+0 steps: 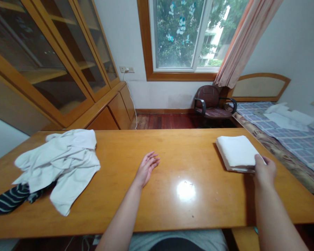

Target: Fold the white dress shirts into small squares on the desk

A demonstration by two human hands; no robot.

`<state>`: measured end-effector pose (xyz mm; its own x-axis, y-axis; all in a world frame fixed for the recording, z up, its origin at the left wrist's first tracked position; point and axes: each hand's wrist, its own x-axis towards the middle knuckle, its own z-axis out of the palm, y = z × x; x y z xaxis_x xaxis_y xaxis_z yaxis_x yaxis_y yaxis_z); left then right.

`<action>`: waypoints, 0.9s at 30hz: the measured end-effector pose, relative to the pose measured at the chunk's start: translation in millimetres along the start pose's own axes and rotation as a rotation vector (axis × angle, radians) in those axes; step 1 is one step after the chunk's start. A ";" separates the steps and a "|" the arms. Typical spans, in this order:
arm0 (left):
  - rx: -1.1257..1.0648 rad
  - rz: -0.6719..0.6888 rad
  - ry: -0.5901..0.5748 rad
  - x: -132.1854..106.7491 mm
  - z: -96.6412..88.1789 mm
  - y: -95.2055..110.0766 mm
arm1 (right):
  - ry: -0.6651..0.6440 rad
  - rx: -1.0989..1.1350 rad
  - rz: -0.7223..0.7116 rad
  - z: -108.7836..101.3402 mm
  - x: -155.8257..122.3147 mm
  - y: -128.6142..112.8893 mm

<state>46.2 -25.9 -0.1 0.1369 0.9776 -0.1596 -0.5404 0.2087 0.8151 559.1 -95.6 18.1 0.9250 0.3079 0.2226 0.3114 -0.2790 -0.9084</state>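
Note:
On the right side of the wooden table (162, 209) lies a folded white cloth (236, 151), stacked in several layers. My right hand (265, 169) grips its near right corner, thumb on top and the other fingers out of sight behind or below. Over the middle of the table is my left hand (147, 168), fingers loosely apart and nothing in it. A crumpled white garment (68, 160) is heaped at the left, well away from my left hand. From under it sticks out a dark striped cloth (10, 200).
A glass-doored cabinet (54, 59) stands along the left wall. Past the table's far edge are a maroon armchair (210, 101) and a window. A bed (285, 129) with a checked cover runs along the right side. A white cable (132, 99) hangs from the wall socket.

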 end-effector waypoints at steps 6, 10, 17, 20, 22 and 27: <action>0.004 -0.005 0.008 -0.5 1.4 0.5 | 0.143 -0.387 -0.568 3.8 -16.1 -14.0; 0.014 -0.007 0.005 -1.1 2.2 1.2 | -0.095 -0.461 -0.868 16.2 -32.1 -38.0; 0.015 -0.012 0.013 -1.6 1.3 1.6 | -0.423 -0.927 -0.788 37.3 -58.8 -59.1; 0.009 -0.011 0.011 -1.6 0.9 1.2 | -0.487 -1.003 -0.739 39.1 -60.1 -55.4; 0.006 -0.014 0.010 -1.4 0.8 0.9 | -0.506 -1.012 -0.732 38.9 -56.4 -51.0; 0.010 -0.023 0.015 -0.9 0.8 0.4 | -0.524 -1.029 -0.756 37.1 -47.1 -43.8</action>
<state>46.6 -26.8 0.8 0.1369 0.9728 -0.1869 -0.5292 0.2314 0.8164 493.8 -64.1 34.3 0.3431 0.9232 0.1734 0.9277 -0.3620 0.0917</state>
